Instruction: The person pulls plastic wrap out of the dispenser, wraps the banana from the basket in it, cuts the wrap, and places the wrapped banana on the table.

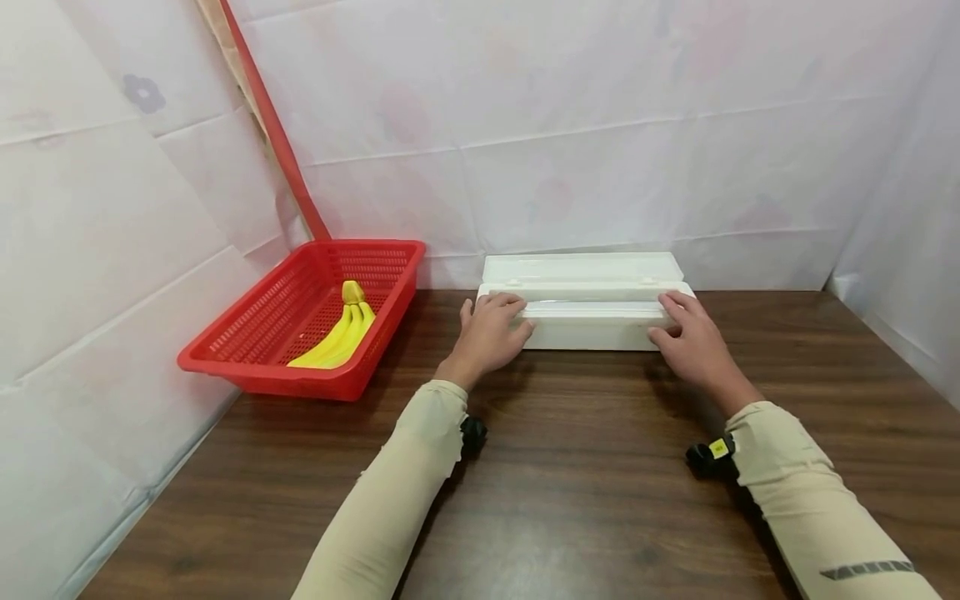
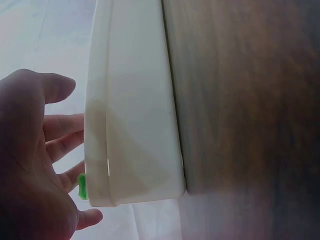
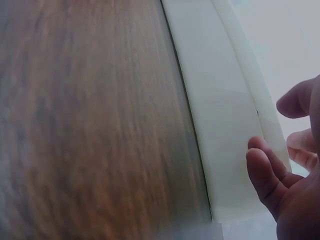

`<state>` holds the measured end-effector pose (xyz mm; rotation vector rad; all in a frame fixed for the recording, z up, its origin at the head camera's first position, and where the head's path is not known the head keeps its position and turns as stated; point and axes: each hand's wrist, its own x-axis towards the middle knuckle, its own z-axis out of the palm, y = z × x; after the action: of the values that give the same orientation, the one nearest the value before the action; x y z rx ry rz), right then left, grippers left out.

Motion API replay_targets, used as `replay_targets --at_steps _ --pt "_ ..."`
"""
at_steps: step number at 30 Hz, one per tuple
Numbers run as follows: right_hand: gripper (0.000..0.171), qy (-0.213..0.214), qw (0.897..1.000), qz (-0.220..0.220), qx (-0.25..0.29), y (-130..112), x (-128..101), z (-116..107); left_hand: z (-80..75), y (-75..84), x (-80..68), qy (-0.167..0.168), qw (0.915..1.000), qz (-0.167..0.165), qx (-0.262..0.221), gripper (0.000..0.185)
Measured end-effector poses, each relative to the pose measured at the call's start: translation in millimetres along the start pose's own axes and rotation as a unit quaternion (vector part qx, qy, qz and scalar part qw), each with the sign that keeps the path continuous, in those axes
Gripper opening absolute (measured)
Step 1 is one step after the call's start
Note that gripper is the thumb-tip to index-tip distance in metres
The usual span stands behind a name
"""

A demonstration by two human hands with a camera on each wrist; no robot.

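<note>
A long white plastic box [image 1: 592, 333] lies on the table near the back wall, its lid [image 1: 581, 267] raised behind it. My left hand [image 1: 489, 335] is at the box's left end, with fingers spread over the top edge. In the left wrist view the thumb stands apart from the box, and a small green piece [image 2: 82, 186] shows on its edge by the fingers. At the right end is my right hand [image 1: 693, 343], its fingers loosely bent around the top and front corner. Neither hand visibly grips the box; exact finger contact is partly hidden.
Left of the box stands a red plastic basket [image 1: 262, 382] holding a bunch of yellow bananas [image 1: 341, 337]. A red strip [image 1: 277, 125] runs up the wall behind the basket. White patterned sheets [image 1: 570, 125] enclose the brown wooden table [image 1: 540, 483] at the back and sides.
</note>
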<state>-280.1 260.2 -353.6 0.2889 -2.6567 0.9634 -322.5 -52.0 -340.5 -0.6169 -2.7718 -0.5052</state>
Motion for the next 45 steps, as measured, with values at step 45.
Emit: replay_targets --at_steps 45 --pt "0.042 0.064 0.998 0.007 -0.007 -9.8 -6.1 -8.7 3.1 5.3 -1.3 0.049 0.994 0.059 0.078 0.034"
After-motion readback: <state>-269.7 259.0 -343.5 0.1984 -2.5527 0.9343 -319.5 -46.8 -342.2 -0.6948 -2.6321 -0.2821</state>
